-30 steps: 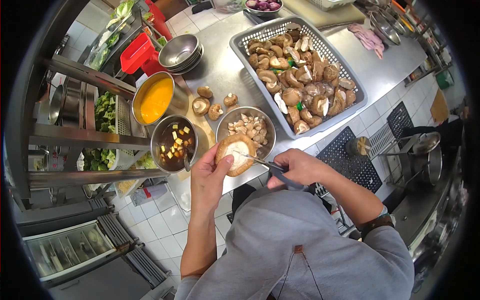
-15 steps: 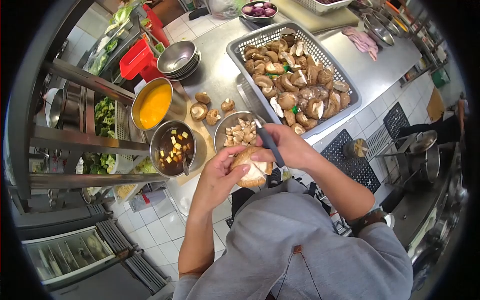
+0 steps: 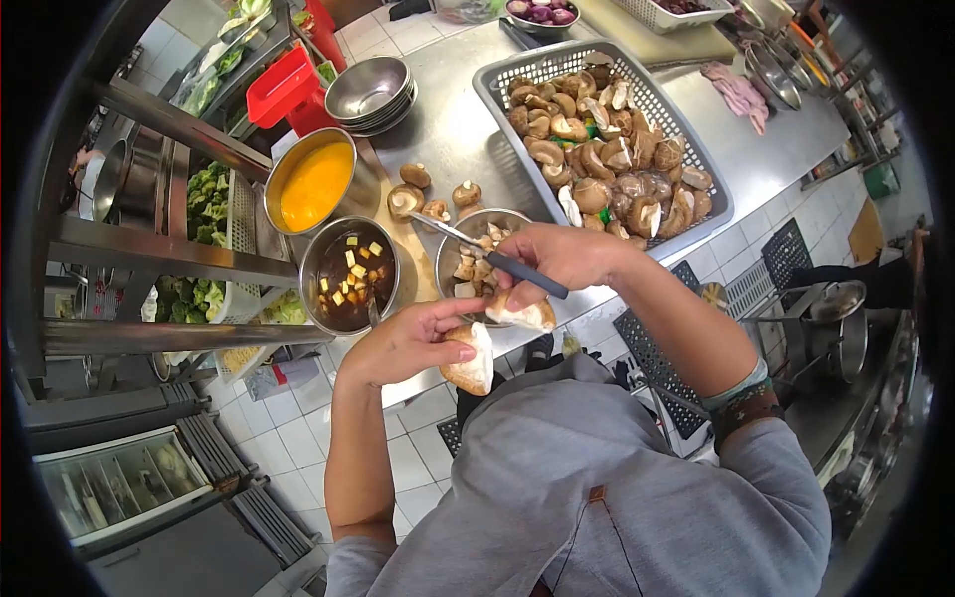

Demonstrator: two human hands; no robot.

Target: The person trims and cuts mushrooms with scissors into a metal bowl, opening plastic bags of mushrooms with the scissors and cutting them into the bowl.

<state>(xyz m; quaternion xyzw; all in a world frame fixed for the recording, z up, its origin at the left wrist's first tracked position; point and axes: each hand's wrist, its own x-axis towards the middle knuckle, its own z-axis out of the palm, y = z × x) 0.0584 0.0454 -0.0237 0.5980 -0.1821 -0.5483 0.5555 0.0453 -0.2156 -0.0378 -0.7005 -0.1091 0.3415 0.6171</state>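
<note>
A shiitake mushroom is in two pieces between my hands. My left hand (image 3: 403,341) pinches one cap half (image 3: 472,362), its pale cut flesh turned to the right. In my right hand (image 3: 565,261) are a small knife (image 3: 519,272) with a dark handle and the other cap half (image 3: 529,314), held by the fingertips. The blade points up and left, over a metal bowl (image 3: 444,249) of cut mushroom stems, which my right hand partly covers. Several whole mushrooms (image 3: 405,201) lie behind that bowl.
A grey plastic basket (image 3: 487,85) heaped with mushrooms stands at the back right. To the left are a pot of orange liquid (image 3: 316,189), a pot of dark liquid with pale cubes (image 3: 343,298), and stacked metal bowls (image 3: 370,92). Metal shelf rails (image 3: 169,274) run along the left.
The mushroom, nearly whole with a split before, is now two separate halves, one in each hand. The knife has swung from upright to pointing left. The view has shifted slightly.
</note>
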